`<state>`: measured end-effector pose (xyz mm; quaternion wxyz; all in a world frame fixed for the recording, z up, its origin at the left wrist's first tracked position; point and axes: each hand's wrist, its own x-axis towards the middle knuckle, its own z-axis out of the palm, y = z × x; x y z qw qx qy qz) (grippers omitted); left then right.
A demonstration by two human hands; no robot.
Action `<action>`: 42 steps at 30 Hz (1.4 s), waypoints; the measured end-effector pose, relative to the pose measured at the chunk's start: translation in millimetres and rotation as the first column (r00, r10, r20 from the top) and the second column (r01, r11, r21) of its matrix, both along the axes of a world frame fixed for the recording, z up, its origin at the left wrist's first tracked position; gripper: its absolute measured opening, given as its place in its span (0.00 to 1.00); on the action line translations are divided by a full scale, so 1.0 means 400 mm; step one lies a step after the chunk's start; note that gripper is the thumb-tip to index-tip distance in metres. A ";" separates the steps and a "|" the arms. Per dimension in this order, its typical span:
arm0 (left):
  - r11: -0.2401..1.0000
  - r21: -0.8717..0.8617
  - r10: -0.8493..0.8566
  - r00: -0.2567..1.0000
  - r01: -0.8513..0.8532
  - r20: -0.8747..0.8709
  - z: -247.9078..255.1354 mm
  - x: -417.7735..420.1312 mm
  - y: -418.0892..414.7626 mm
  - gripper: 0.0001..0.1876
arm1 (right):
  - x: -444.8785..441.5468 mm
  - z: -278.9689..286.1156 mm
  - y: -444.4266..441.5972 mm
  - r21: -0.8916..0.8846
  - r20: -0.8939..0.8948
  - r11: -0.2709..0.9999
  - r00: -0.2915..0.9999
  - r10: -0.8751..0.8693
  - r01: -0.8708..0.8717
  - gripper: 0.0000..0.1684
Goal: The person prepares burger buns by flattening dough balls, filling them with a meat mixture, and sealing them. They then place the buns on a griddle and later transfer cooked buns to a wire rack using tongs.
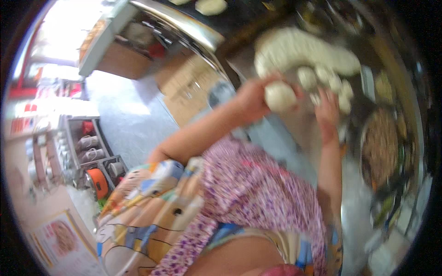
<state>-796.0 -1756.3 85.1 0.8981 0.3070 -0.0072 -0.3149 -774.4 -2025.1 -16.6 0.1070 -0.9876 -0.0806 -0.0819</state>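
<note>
My left hand (253, 98) holds a smooth, round ball of pale dough (280, 97), its fingers wrapped around the far side. To its right, my right hand (327, 109) is low over the work surface (304, 127), fingers apart. A small white scrap of dough (315, 99) lies at its fingertips; whether they touch is blurred. Several small dough lumps (334, 83) sit just beyond that hand, with a rounder piece (306, 78) beside them. Behind them stretches a long, thick log of dough (304, 50).
A large round pan of brownish minced filling (380, 148) stands on the right. Flat dough rounds (211, 6) lie on a dark griddle at the top. Cardboard (188, 84) covers part of the floor at left. Shelves with mugs (91, 155) stand farther left.
</note>
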 end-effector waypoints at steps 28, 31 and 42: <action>0.986 0.057 0.145 0.976 -0.156 0.162 0.198 0.056 -0.083 0.38 | -0.156 0.374 0.217 0.987 0.156 -0.057 0.977 0.147 -0.149 0.43; 0.982 -0.187 0.022 0.994 -0.041 -0.105 0.105 0.034 -0.100 0.23 | -0.114 0.381 0.229 0.763 0.277 0.549 0.940 0.201 -0.342 0.24; 0.983 -0.171 0.065 0.997 -0.070 -0.032 0.147 0.002 -0.104 0.37 | -0.135 0.309 0.230 0.632 0.348 0.740 0.938 -0.005 -0.230 0.39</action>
